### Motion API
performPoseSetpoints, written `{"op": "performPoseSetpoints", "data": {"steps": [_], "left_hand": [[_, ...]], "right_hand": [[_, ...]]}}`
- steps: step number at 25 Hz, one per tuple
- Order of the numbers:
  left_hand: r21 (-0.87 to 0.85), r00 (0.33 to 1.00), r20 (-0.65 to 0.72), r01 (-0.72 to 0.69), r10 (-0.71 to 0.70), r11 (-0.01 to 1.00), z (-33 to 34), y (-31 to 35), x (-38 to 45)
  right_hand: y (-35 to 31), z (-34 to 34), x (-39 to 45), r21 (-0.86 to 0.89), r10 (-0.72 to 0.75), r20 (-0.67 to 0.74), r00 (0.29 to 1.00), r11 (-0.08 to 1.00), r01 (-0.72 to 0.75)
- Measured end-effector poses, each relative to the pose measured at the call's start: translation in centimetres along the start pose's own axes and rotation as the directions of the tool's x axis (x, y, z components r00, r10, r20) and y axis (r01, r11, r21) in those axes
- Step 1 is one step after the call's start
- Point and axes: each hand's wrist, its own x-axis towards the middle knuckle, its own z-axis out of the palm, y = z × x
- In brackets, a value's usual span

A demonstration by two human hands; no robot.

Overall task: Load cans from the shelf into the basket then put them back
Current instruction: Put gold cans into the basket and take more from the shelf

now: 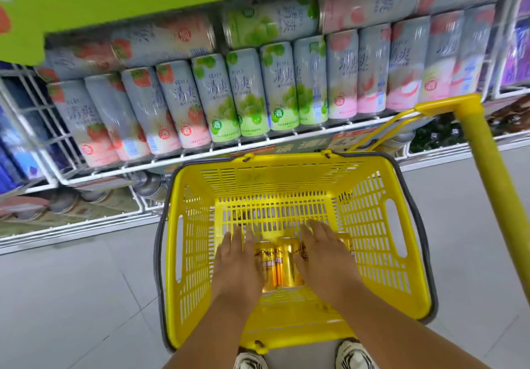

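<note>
A wire shelf [183, 158] of pastel cans stands behind the yellow basket [413, 256]. Inside, both hands lie over gold cans [282, 265]: left hand [236, 265] and right hand [324, 259], fingers straight, resting on them.

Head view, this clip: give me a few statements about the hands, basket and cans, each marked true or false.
1. Both hands, left and right, reach into the yellow basket. True.
2. The gold cans lie on the basket floor. True.
3. The basket is empty. False: it holds several gold cans.
4. The shelf cans are gold. False: they are pale, with strawberry, grape and peach pictures.
5. The left hand holds the yellow pull handle. False: the handle stands free at the right.
</note>
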Motion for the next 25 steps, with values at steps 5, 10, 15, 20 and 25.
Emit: {"op": "performPoseSetpoints", "data": {"steps": [5, 10, 15, 20, 25], "left_hand": [[0.114, 0.980, -0.167, -0.089, 0.107, 0.990, -2.2, -0.5, -2.1], [0.154, 0.968, -0.233, -0.057, 0.092, 0.986, -5.5, -0.4, -4.7], [0.130, 0.950, -0.307, -0.011, 0.051, 0.991, -10.5, 0.3, -8.0], [0.084, 0.933, -0.359, 0.027, 0.005, 0.996, -18.0, 1.7, -12.5], [0.076, 0.914, -0.405, 0.053, -0.017, 0.996, -25.8, 2.9, -17.3]], "right_hand": [[1.0, -2.8, -1.2, -0.131, -0.115, -0.080, 0.990, 0.986, 0.104], [0.1, -7.1, -2.8, -0.167, -0.146, -0.111, 0.983, 0.978, 0.127], [-1.1, -13.3, -5.1, -0.173, -0.179, -0.158, 0.971, 0.973, 0.151], [-2.9, -19.9, -9.6, -0.141, -0.169, -0.213, 0.962, 0.980, 0.141], [-5.6, -26.6, -13.9, -0.149, -0.195, -0.222, 0.955, 0.975, 0.164]]}}
